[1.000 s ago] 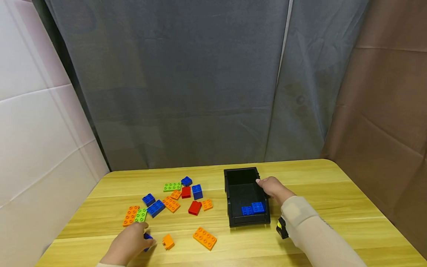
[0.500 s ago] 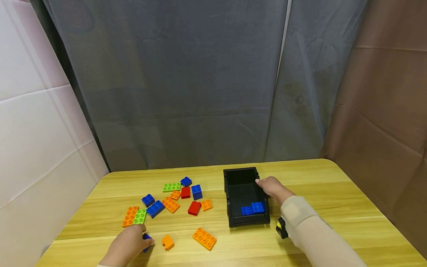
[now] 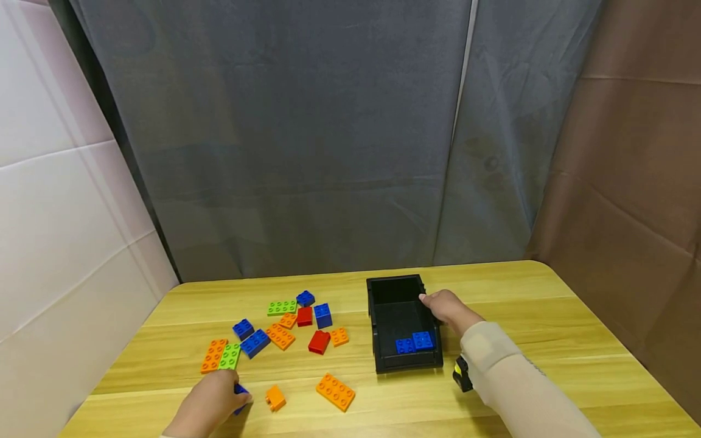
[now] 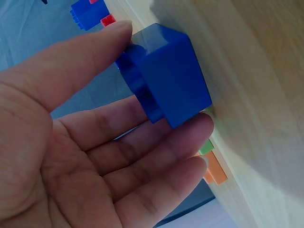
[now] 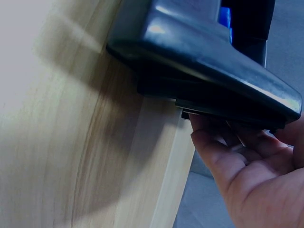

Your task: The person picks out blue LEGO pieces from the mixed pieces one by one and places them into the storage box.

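At the near left of the table, my left hand (image 3: 205, 404) pinches a blue brick (image 4: 173, 76) between thumb and fingers. The left wrist view shows the brick's smooth side, with its studs turned toward the palm. A black bin (image 3: 409, 367) sits right of the middle, holding two blue bricks (image 3: 414, 342) at its near end. On the bin's right side, my right hand (image 3: 451, 310) grips the wall, thumb over the rim. The right wrist view shows its fingers (image 5: 213, 149) curled beneath the bin's edge.
Blue, red, orange and green bricks (image 3: 280, 336) lie scattered at the left. Nearer me are a small orange brick (image 3: 275, 398) and a longer orange brick (image 3: 336, 392). A grey curtain (image 3: 306, 152) hangs behind the wooden table (image 3: 547, 340).
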Motion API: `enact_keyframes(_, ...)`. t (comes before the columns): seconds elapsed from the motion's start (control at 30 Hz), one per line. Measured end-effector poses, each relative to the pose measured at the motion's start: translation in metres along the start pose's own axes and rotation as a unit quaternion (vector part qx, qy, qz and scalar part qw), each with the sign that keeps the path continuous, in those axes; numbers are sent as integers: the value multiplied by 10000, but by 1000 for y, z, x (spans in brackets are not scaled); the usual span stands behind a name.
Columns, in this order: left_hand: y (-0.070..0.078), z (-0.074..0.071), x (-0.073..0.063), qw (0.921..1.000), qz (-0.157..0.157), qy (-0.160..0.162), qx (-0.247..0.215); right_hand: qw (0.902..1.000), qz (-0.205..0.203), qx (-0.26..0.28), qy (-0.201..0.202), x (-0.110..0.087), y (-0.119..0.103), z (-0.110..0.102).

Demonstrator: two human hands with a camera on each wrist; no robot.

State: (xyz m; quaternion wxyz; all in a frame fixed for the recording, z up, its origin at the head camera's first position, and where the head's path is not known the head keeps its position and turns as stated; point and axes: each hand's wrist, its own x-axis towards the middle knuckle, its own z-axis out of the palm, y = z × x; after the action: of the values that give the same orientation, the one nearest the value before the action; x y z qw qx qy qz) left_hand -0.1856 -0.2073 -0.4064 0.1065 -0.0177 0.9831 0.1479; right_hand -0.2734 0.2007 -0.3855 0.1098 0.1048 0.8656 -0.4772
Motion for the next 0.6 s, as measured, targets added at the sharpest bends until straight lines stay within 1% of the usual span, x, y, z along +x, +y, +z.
enact_keyframes(0.1, -1, 0, 1, 10000, 4, -25, -23, 10000, -7, -12, 16, 0, 0, 0)
enact_keyframes(0.27, -2, 1, 1, 9999, 159, 7, 15, 10000, 15, 8, 10, 0, -1, 0)
enact_keyframes(0.47, -3, 0, 1, 9999, 139, -61, -29, 10000, 35, 62, -34, 0, -1, 0)
enact_keyframes(0.6, -5, 0, 1, 9997, 228, 1, -35, 10000, 26, 76, -34, -1, -1, 0)
